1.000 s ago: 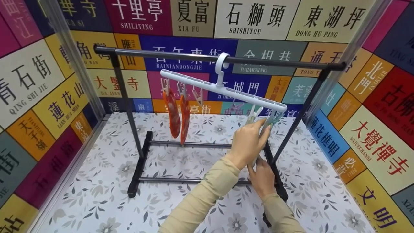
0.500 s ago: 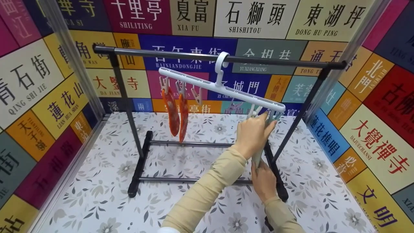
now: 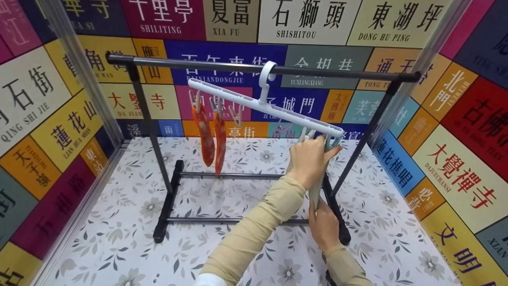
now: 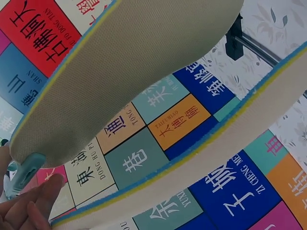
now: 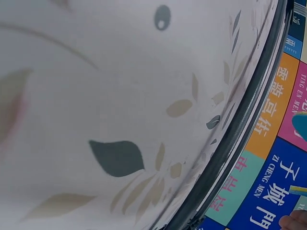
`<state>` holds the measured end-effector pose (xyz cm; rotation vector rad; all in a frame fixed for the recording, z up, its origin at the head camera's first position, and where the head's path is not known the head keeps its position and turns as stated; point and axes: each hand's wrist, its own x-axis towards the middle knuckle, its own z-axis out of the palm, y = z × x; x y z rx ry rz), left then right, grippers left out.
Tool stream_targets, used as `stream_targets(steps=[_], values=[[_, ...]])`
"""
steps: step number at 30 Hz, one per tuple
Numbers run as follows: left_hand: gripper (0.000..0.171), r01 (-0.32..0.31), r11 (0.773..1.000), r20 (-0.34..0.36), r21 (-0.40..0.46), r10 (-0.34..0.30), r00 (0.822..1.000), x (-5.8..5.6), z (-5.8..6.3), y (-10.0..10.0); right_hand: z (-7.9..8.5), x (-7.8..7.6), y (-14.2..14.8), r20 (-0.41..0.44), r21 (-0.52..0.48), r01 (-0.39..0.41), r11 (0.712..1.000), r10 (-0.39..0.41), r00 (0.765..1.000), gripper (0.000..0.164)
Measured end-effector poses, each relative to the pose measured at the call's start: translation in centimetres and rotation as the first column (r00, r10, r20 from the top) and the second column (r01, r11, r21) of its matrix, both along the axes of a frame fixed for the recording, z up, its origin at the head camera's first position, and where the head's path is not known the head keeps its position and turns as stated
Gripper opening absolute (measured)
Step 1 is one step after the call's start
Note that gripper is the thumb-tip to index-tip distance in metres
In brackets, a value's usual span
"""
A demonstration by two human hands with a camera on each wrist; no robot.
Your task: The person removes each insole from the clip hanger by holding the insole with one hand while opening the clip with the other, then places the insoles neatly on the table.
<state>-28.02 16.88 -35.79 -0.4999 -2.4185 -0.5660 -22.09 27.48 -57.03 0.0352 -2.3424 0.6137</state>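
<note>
From a white clip hanger (image 3: 293, 114), two orange insoles (image 3: 203, 139) hang at the left. Beneath its right end, my left hand (image 3: 307, 161) pinches a teal clothes peg (image 4: 28, 171), seen low at the left in the left wrist view. That peg is on the end of a beige insole (image 4: 124, 62) with a blue and yellow edge. A second beige insole (image 4: 240, 132) runs below it, one end at my fingertips. My right hand (image 3: 326, 226) holds the lower part of a beige insole from below; in the right wrist view only its fingertips (image 5: 295, 223) show.
The hanger hooks over the top rail (image 3: 341, 73) of a dark metal rack, whose feet (image 3: 158, 230) stand on a flowered surface (image 3: 131, 254). A bare peg (image 3: 237, 117) hangs beside the orange insoles. Sign-printed walls (image 3: 309, 24) surround the rack.
My left hand has moved slightly up and right toward the teal peg. More of the beige insole shows between my hands. The view has shifted a little; the orange insoles hang as before.
</note>
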Motion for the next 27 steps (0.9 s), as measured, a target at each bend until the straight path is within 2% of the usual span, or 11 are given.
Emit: stream_targets(steps=[5,12,15,20,27], values=[[0.046,0.018,1.000,-0.022,-0.009,-0.018,1.000,0.0,-0.1,0.0,-0.2,0.4,-0.2,-0.018,0.009,-0.013,1.000,0.013,1.000,0.033],[0.044,0.029,0.999,-0.123,0.031,-0.025,0.992,-0.1,-0.4,0.2,-0.5,0.9,-0.5,-0.031,0.004,-0.018,1.000,0.018,0.999,0.025],[0.046,0.019,1.000,-0.143,0.025,-0.015,0.990,-0.1,-0.5,0.1,-0.7,1.1,-0.6,-0.046,0.015,-0.020,1.000,0.021,0.999,0.023],[0.047,0.036,0.999,-0.123,0.020,-0.033,0.992,-0.3,-0.5,-0.1,-1.1,1.6,-0.7,-0.093,0.021,-0.036,0.999,0.038,0.995,0.016],[0.049,0.047,0.999,-0.092,0.006,-0.046,0.995,-0.4,-0.5,-0.3,-1.8,2.8,-1.1,-0.154,0.023,-0.060,0.998,0.063,0.986,0.021]])
